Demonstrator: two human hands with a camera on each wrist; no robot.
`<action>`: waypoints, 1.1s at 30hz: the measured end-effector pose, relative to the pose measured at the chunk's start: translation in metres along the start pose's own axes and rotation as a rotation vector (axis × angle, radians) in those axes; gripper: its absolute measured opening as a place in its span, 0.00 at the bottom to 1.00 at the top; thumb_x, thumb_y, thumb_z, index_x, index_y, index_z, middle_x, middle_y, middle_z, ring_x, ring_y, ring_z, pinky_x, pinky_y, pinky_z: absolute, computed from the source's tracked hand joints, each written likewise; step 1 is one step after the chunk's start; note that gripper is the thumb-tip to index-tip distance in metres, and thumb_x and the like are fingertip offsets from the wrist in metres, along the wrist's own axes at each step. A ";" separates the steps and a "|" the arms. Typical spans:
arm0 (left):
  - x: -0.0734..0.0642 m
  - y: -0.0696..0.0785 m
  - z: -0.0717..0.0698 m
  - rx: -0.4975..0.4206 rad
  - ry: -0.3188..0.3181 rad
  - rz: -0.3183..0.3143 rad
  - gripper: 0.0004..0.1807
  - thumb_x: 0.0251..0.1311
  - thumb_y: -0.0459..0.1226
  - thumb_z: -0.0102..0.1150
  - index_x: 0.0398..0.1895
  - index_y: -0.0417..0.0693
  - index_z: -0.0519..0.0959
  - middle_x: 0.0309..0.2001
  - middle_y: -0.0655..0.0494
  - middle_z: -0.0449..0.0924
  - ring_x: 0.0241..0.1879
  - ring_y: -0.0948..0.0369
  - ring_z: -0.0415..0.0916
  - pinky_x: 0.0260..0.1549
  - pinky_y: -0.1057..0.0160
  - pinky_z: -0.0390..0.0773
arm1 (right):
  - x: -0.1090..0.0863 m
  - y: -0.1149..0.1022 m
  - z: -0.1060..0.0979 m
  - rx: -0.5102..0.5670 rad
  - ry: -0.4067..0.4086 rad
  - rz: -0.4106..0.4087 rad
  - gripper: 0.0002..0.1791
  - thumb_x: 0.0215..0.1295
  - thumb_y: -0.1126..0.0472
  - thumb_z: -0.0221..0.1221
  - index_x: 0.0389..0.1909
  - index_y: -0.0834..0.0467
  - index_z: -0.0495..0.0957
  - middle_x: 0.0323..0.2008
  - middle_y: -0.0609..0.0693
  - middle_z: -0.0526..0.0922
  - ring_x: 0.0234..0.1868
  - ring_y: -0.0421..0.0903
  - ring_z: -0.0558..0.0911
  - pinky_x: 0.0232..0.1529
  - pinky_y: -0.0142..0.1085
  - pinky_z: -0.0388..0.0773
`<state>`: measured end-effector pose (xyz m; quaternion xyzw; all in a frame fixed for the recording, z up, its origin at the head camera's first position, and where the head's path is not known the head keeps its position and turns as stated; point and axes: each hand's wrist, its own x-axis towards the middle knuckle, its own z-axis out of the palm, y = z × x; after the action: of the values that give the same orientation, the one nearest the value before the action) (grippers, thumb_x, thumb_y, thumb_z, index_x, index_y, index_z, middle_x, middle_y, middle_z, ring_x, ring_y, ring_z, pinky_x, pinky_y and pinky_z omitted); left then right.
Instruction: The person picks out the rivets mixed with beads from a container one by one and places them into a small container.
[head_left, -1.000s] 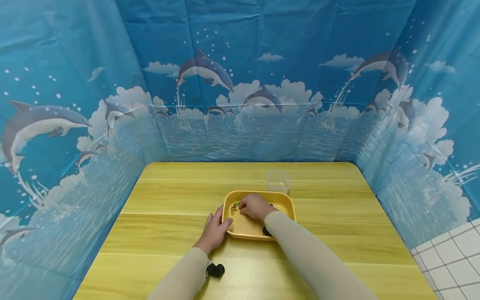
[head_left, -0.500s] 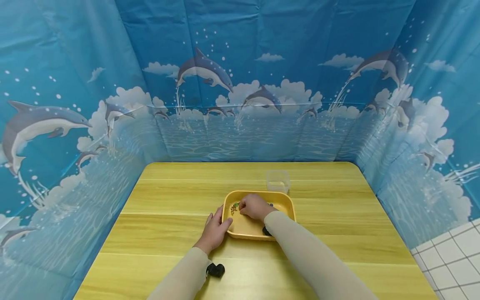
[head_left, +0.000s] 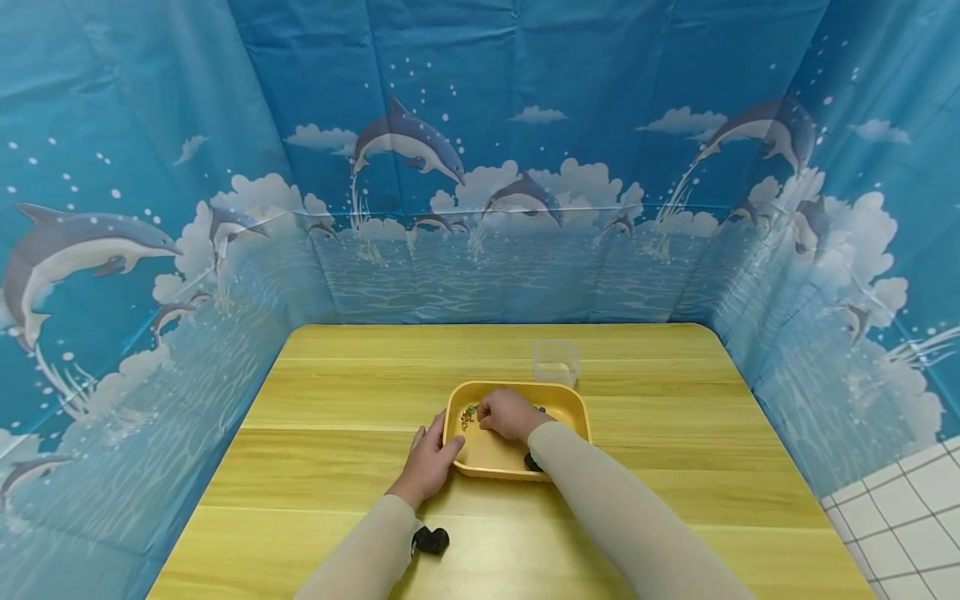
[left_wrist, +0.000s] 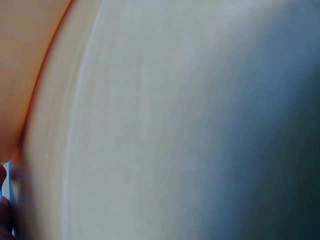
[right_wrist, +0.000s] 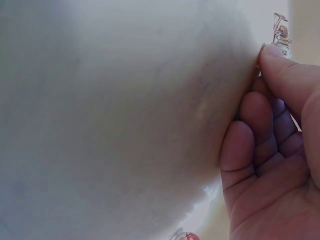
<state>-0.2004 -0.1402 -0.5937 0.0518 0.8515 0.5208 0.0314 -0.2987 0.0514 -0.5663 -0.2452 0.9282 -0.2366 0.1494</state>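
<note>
Yellow tray (head_left: 487,454): lies on the tabletop (head_left: 337,400) about midway between its left and right edges, well in from the far edge.
Left hand (head_left: 431,460): holds the tray by its left side, thumb over the rim, the other fingers along the outside wall; the left wrist view shows only a sliver of them.
Right hand (head_left: 512,414): down in the tray, toward its far edge, fingers curled in and thumb tip drawn up to them; cannot tell whether they pinch anything.
Gold-coloured pieces (head_left: 466,422): small, loosely bunched in the tray near its far left corner, just beside the right hand.
Green piece (head_left: 472,409): at the far end of that bunch.
Dark blue bead (head_left: 542,409): near the tray's far edge, on the other side of the right hand.
Red bead (right_wrist: 189,235): partly cut off at the bottom of the right wrist view.
Clear container (head_left: 572,360): on the tabletop between the tray's far right part and the far edge.
Dolphin-print curtain (head_left: 517,125): hangs beyond the far edge and along both sides.
</note>
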 end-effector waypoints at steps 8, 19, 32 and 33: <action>0.000 0.002 -0.001 0.010 -0.003 -0.028 0.33 0.80 0.45 0.50 0.84 0.53 0.60 0.78 0.48 0.69 0.83 0.45 0.54 0.83 0.40 0.33 | 0.000 0.002 0.001 0.006 -0.006 -0.011 0.07 0.70 0.61 0.68 0.31 0.51 0.84 0.30 0.42 0.83 0.30 0.40 0.75 0.37 0.34 0.75; 0.000 0.001 -0.001 0.010 -0.005 -0.019 0.33 0.80 0.44 0.51 0.84 0.51 0.60 0.78 0.47 0.69 0.82 0.45 0.57 0.83 0.40 0.34 | 0.001 0.003 0.001 0.004 -0.020 -0.019 0.08 0.70 0.59 0.68 0.30 0.50 0.83 0.29 0.41 0.81 0.30 0.39 0.74 0.35 0.33 0.74; 0.001 0.000 0.000 0.032 0.004 -0.028 0.34 0.79 0.45 0.51 0.84 0.49 0.58 0.79 0.47 0.67 0.81 0.44 0.58 0.83 0.39 0.35 | 0.000 0.006 -0.001 0.067 -0.013 -0.038 0.07 0.71 0.59 0.68 0.31 0.49 0.83 0.30 0.41 0.83 0.31 0.40 0.76 0.37 0.34 0.76; 0.001 0.000 0.000 0.033 0.006 -0.025 0.34 0.79 0.45 0.51 0.84 0.49 0.59 0.78 0.46 0.68 0.81 0.43 0.58 0.83 0.38 0.35 | 0.000 0.007 -0.001 0.074 -0.014 -0.039 0.07 0.71 0.59 0.68 0.31 0.49 0.83 0.30 0.41 0.83 0.31 0.41 0.76 0.37 0.35 0.76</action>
<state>-0.2014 -0.1399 -0.5937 0.0401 0.8606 0.5066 0.0348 -0.3018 0.0570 -0.5685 -0.2590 0.9129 -0.2718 0.1602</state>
